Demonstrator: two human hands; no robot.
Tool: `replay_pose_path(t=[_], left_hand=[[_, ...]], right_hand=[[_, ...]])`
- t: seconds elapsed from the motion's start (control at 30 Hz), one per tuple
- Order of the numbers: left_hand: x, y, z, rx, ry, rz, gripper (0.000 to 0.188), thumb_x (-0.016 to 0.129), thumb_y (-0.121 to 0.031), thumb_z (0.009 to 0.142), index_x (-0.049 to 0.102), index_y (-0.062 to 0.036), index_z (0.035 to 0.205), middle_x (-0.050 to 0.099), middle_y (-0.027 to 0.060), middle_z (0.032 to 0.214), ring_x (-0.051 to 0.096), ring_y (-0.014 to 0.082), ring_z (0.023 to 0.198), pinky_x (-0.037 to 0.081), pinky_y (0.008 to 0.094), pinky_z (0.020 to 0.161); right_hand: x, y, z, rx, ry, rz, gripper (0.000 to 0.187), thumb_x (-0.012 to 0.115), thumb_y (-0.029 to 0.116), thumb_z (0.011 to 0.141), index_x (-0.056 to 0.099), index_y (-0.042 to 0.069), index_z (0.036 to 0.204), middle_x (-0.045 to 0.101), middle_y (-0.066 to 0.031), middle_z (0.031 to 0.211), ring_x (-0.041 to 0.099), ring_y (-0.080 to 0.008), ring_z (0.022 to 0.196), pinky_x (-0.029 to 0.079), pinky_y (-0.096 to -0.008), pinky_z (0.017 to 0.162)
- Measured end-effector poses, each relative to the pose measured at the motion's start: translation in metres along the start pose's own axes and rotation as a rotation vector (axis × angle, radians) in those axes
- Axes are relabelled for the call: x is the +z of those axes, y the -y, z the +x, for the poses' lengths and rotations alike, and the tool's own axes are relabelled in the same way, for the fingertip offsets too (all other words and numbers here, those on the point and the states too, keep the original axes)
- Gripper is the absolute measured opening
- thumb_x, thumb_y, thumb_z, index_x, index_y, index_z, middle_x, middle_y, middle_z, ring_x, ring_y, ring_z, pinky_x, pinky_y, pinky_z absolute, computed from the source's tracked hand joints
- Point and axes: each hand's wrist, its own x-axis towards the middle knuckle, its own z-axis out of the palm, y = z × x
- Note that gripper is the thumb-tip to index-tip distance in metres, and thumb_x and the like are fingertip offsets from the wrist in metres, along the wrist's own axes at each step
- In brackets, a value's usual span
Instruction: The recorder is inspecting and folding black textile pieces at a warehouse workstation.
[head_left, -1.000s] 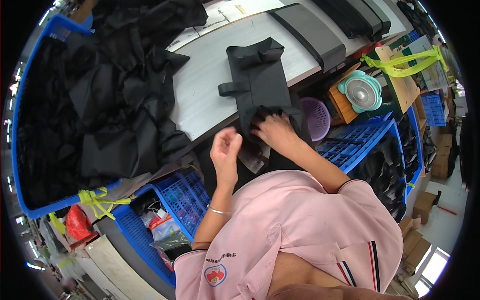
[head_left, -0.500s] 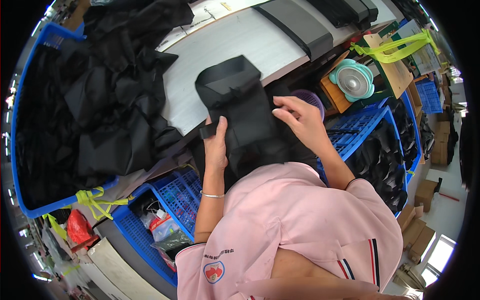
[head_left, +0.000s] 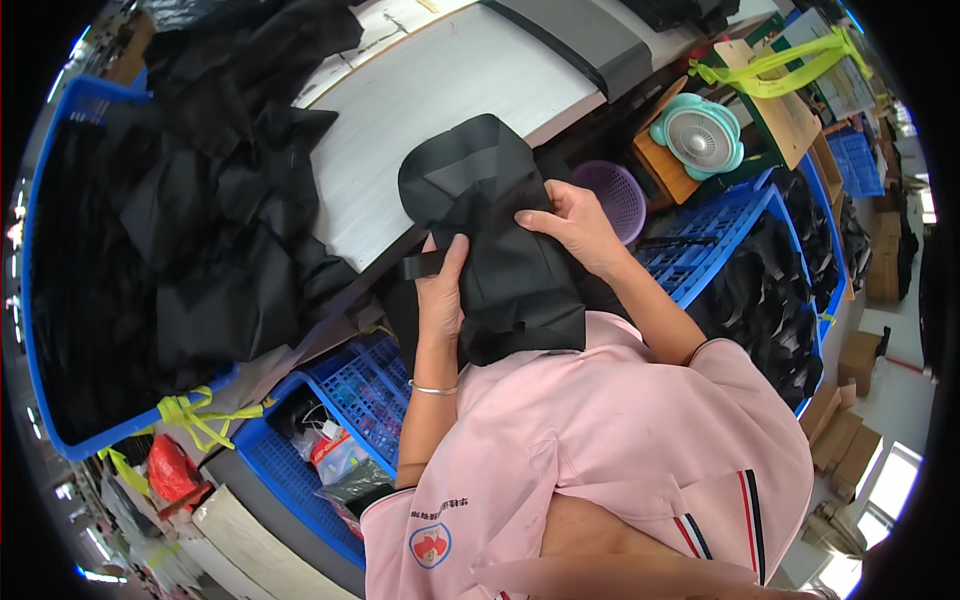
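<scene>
Both hands (head_left: 440,292) grip opposite sides of a creased, boxy bag (head_left: 515,265) of matte black fabric.

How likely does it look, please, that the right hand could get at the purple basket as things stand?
Probably yes: in this view the purple basket lies right beside the right hand, with nothing seen between them. However, that hand is holding the black fabric item, and depth is hard to judge.

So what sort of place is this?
Probably a workshop or small factory making fabric goods, judging by the large blue crate heaped with black fabric pieces, the black fabric item being handled, and the cardboard boxes on the floor.
</scene>
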Motion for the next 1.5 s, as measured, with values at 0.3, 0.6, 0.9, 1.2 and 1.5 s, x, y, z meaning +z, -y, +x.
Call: replay_pose_path(t=[0.3, 0.6, 0.9, 1.2, 1.5], left_hand=[[0.017, -0.006, -0.006, 0.002, 0.01, -0.019, 0.033, 0.057, -0.021, 0.102, 0.059, 0.0018, 0.126, 0.064, 0.0089, 0.12, 0.062, 0.0196, 0.109, 0.05, 0.0337, 0.097], [0.018, 0.009, 0.008, 0.021, -0.027, 0.303, 0.05, 0.071, -0.017, 0.091, 0.054, 0.0042, 0.133, 0.062, 0.0104, 0.126, 0.061, 0.0199, 0.11, 0.049, 0.0316, 0.097], [0.017, 0.004, -0.002, -0.283, 0.044, -0.315, 0.04, 0.068, -0.013, 0.093, 0.057, -0.0003, 0.129, 0.064, 0.0135, 0.123, 0.065, 0.0235, 0.11, 0.055, 0.0345, 0.094], [0.008, 0.024, 0.011, -0.228, -0.009, 0.132, 0.042, 0.066, -0.022, 0.096, 0.057, 0.0003, 0.13, 0.065, 0.0097, 0.118, 0.063, 0.017, 0.106, 0.051, 0.0287, 0.093], [0.025, 0.013, -0.003, -0.248, 0.06, -0.186, 0.043, 0.07, -0.024, 0.094, 0.058, -0.0036, 0.129, 0.067, 0.0112, 0.121, 0.067, 0.0212, 0.107, 0.055, 0.0336, 0.093]], right_hand=[[-0.016, -0.013, -0.002, -0.125, -0.12, -0.551, 0.024, 0.066, 0.019, 0.092, 0.061, -0.005, 0.094, 0.065, -0.0061, 0.076, 0.059, -0.013, 0.072, 0.049, -0.0339, 0.065], [-0.01, -0.01, -0.004, -0.175, -0.27, -0.827, 0.034, 0.079, 0.022, 0.079, 0.054, 0.002, 0.09, 0.056, -0.0146, 0.069, 0.054, -0.0186, 0.059, 0.043, -0.0354, 0.058], [-0.022, -0.006, -0.015, 0.215, 0.057, -0.001, 0.035, 0.074, 0.018, 0.086, 0.065, -0.003, 0.113, 0.072, -0.01, 0.097, 0.068, -0.0159, 0.089, 0.053, -0.0299, 0.081], [-0.038, -0.031, -0.009, 0.12, -0.044, 0.006, 0.021, 0.077, 0.012, 0.084, 0.073, -0.002, 0.1, 0.071, -0.002, 0.088, 0.064, -0.0076, 0.08, 0.054, -0.0235, 0.073], [-0.034, -0.016, -0.024, 0.258, -0.018, 0.356, 0.022, 0.076, 0.015, 0.084, 0.072, -0.002, 0.095, 0.073, -0.0084, 0.085, 0.067, -0.0134, 0.074, 0.053, -0.0279, 0.069]])
